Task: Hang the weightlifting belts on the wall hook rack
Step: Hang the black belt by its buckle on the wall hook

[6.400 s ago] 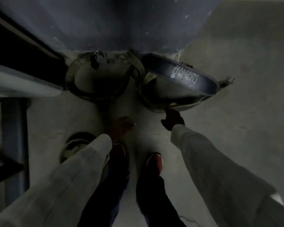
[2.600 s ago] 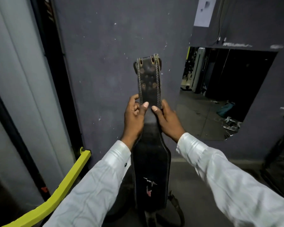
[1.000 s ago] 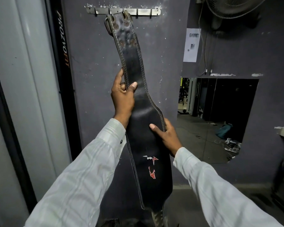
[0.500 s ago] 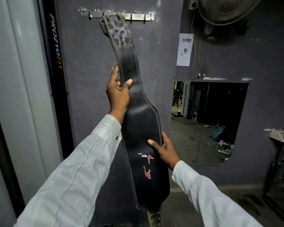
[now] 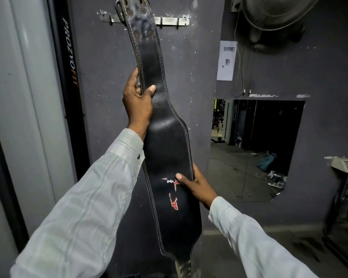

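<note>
Left grip [image 5: 138, 103] is clamped on the narrow upper stretch of the belt [image 5: 169, 141], thumb across its front face and fingers curled behind the left edge. The right grip [image 5: 197, 187] pinches the right edge of the wide padded middle, thumb pressed beside the red print. The belt's long axis stands nearly upright against the wall [image 5: 100, 77], leaning a little to the left as it rises. Its buckle end [image 5: 129, 2] passes in front of the hook rack [image 5: 173, 20] and tops out above it, at the frame's edge. The rack lies straight up from the left grip, the nearer hand. Whether the buckle has caught a hook cannot be told; I judge it must settle down onto one. The belt is thick, stiff black leather with pale double stitching, rivets near the top and a tapering contour. The rack is a thin flat metal strip with small prongs on chipped, dark painted plaster.
</note>
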`<state>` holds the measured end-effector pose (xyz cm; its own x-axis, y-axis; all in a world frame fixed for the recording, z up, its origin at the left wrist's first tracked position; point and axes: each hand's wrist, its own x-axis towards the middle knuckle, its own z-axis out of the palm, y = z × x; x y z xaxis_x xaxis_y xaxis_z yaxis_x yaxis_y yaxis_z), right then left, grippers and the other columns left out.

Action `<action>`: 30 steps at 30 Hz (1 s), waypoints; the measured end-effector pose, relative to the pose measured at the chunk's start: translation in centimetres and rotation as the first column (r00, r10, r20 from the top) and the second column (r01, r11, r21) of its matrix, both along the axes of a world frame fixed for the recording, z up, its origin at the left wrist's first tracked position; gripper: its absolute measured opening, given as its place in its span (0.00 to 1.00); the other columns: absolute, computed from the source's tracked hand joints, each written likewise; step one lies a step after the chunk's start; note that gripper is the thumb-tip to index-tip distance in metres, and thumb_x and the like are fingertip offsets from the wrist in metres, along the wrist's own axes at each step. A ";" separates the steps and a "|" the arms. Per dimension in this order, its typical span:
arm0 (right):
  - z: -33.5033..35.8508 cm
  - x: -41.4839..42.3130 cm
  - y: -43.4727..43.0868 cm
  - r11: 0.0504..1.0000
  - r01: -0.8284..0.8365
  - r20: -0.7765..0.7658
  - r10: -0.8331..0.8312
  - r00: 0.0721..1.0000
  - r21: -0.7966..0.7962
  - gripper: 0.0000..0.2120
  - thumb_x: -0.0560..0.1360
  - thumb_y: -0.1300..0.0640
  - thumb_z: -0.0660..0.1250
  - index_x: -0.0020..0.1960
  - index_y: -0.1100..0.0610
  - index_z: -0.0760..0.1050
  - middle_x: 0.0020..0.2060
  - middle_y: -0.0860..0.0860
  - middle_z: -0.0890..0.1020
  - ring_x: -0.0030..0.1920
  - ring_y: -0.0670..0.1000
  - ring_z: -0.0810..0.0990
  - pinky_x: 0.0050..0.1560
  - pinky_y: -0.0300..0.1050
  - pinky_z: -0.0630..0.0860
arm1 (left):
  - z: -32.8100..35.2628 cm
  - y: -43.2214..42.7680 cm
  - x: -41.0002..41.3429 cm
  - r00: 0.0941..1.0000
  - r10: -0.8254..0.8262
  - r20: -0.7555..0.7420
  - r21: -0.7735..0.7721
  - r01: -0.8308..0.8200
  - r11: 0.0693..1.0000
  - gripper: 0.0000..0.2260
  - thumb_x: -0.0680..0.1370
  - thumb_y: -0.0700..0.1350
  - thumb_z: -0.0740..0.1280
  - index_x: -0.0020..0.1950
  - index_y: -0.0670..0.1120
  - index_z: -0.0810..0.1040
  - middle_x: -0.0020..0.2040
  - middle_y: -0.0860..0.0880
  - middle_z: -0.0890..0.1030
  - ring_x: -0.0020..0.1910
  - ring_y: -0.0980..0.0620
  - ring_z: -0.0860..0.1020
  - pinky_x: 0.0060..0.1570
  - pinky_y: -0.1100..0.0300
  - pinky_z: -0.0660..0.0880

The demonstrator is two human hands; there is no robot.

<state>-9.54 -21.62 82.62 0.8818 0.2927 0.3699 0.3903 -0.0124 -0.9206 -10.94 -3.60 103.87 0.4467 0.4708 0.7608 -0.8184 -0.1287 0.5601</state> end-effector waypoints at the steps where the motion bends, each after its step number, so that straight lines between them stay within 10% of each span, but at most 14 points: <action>1: -0.5 -0.1 -0.1 1.000 -0.004 -0.011 0.004 1.000 -0.004 0.23 0.76 0.52 0.73 0.69 0.48 0.71 0.60 0.47 0.83 0.60 0.48 0.82 0.64 0.49 0.78 | 0.1 0.2 0.0 1.000 0.002 0.002 0.001 -0.002 1.000 0.28 0.72 0.30 0.69 0.72 0.41 0.72 0.64 0.48 0.81 0.57 0.51 0.83 0.64 0.51 0.77; 5: -1.6 -0.4 0.5 0.996 0.067 0.013 -0.068 0.998 0.062 0.20 0.76 0.54 0.72 0.66 0.49 0.72 0.58 0.47 0.84 0.59 0.48 0.83 0.61 0.45 0.78 | 0.3 0.8 0.4 1.000 0.022 0.011 -0.005 -0.022 1.000 0.27 0.73 0.29 0.69 0.72 0.40 0.72 0.60 0.54 0.80 0.50 0.65 0.81 0.60 0.65 0.77; 14: -3.3 -0.8 0.8 0.998 0.058 -0.056 -0.056 0.997 0.037 0.15 0.77 0.62 0.71 0.62 0.55 0.76 0.57 0.50 0.85 0.60 0.52 0.82 0.60 0.45 0.78 | 1.2 2.1 0.6 0.998 -0.061 -0.032 0.058 0.063 0.996 0.29 0.74 0.31 0.69 0.75 0.40 0.69 0.66 0.48 0.79 0.59 0.49 0.82 0.63 0.55 0.78; 24: 15.0 0.2 3.2 0.973 0.081 0.202 -0.126 0.971 0.216 0.14 0.81 0.55 0.66 0.64 0.57 0.72 0.57 0.56 0.81 0.59 0.56 0.82 0.64 0.53 0.78 | 1.4 -1.2 1.3 0.955 -0.291 -0.063 0.064 0.294 0.953 0.20 0.74 0.29 0.67 0.65 0.42 0.75 0.49 0.43 0.83 0.44 0.53 0.81 0.51 0.57 0.79; 30: 18.0 0.9 3.5 0.971 0.022 0.320 -0.100 0.942 0.240 0.09 0.82 0.63 0.61 0.62 0.59 0.67 0.44 0.56 0.81 0.40 0.50 0.82 0.43 0.44 0.81 | 0.1 -2.9 0.2 0.929 -0.341 -0.143 0.195 0.365 0.911 0.18 0.78 0.28 0.62 0.68 0.35 0.74 0.57 0.41 0.81 0.53 0.51 0.80 0.59 0.59 0.78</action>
<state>-8.62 -18.12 100.65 0.7130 0.1148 0.6917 0.6758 0.1504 -0.7216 -10.74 -6.53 103.97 0.6352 0.0989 0.7660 -0.7714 0.0317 0.6356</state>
